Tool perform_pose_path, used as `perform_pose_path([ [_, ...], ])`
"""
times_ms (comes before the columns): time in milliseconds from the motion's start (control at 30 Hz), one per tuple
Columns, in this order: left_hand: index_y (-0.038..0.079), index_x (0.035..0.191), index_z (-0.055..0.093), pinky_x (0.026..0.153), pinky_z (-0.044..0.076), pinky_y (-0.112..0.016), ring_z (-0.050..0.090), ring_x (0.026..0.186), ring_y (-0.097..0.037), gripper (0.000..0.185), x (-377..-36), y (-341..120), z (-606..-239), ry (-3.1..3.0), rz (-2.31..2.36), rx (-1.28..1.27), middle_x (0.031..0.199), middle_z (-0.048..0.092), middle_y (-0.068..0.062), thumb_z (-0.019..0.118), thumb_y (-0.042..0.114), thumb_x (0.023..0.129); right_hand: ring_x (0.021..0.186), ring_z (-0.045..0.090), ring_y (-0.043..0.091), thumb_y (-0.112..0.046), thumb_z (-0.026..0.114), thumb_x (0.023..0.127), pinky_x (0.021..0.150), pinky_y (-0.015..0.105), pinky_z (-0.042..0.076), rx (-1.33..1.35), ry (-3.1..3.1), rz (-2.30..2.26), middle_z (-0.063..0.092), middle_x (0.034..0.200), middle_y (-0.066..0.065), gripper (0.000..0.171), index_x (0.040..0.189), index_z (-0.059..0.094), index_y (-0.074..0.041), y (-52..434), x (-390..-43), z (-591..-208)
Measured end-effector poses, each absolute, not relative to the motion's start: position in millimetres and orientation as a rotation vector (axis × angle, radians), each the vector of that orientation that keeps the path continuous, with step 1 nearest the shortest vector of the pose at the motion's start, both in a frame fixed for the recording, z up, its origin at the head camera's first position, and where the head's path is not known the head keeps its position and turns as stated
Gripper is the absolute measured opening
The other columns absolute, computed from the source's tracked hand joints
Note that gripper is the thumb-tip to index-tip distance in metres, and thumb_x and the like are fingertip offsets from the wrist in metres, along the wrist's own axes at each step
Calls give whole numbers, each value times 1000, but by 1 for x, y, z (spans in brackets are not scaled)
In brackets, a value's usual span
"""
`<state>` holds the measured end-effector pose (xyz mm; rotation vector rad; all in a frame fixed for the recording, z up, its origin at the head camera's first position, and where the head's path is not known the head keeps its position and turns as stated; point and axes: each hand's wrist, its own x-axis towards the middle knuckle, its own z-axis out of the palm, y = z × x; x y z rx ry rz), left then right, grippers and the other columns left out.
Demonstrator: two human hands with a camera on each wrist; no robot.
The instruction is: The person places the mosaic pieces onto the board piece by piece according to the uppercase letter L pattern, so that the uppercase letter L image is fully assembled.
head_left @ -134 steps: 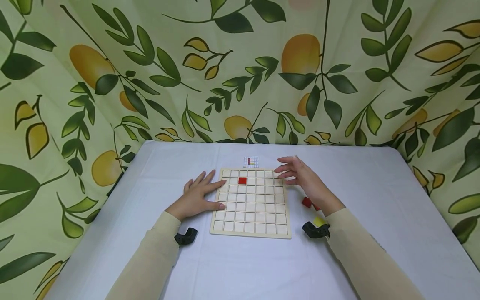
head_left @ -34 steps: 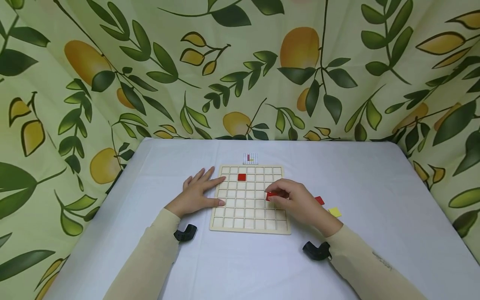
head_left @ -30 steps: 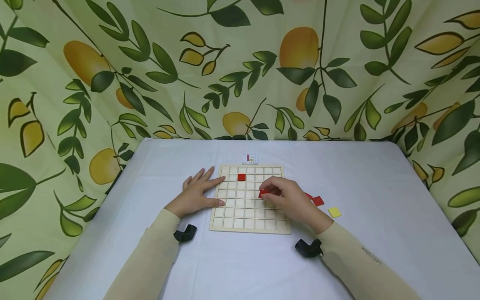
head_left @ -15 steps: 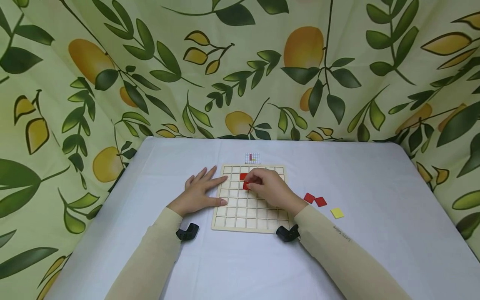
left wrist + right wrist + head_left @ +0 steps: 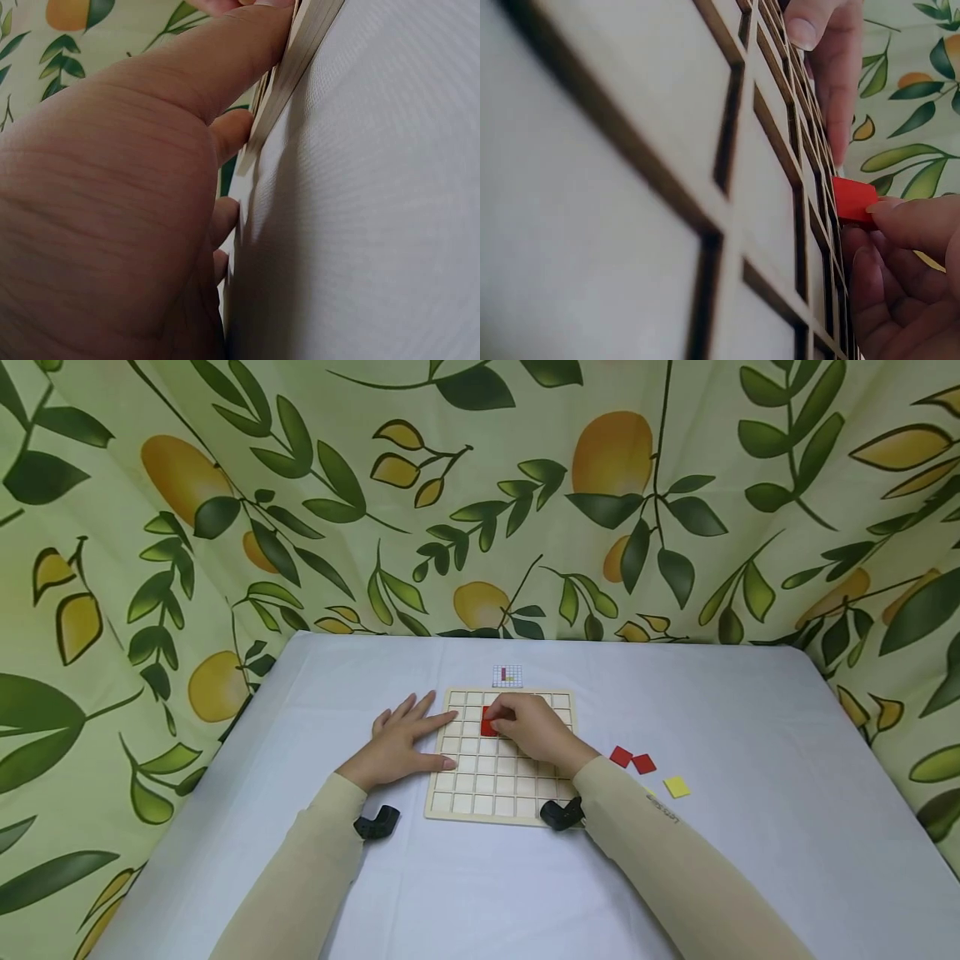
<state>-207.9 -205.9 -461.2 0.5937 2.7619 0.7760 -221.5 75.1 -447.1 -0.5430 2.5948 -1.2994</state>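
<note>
A pale wooden grid board [image 5: 480, 817] lies on the white cloth. My left hand [image 5: 401, 745] rests at its left edge with fingers spread, thumb and index finger lying over the rim. Over the upper middle of the grid, my right hand [image 5: 534, 727] pinches a red square tile [image 5: 488, 727] between thumb and fingers. That tile sits right below another red tile [image 5: 486, 712], which the fingers partly cover. In the right wrist view, the pinched red tile [image 5: 853, 200] stands at the grid surface, the thumb against its edge.
Two loose red tiles [image 5: 621, 756] lie right of the board, with a yellow tile [image 5: 677, 787] nearer me. A sliver of yellow [image 5: 649, 792] shows by the right sleeve. A small printed grid card [image 5: 507, 676] lies behind the board.
My right hand went from beside the board to its right part, then carried a red tile leftward and up to just below the first red one. The left hand stayed in place.
</note>
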Motion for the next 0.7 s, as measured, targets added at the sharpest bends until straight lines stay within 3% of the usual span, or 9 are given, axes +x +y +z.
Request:
perform_pose_path([
  [367, 31, 166, 51, 124, -5, -64, -1, 165, -36, 91, -209, -205, -460, 2766, 759, 591, 181, 13, -6, 83, 66, 88, 99, 61, 22, -19, 70, 109, 92, 41, 50, -515, 2595, -1334, 69, 107, 0, 11, 111, 80, -13, 75, -222, -447],
  [700, 31, 165, 52, 124, -6, -65, -1, 165, -37, 90, -208, -204, -462, 2764, 773, 581, 181, 14, -6, 83, 67, 88, 101, 66, 24, -43, 60, 114, 90, 44, 53, -431, 2429, -1513, 71, 111, 5, 37, 133, 72, -13, 89, -219, -441],
])
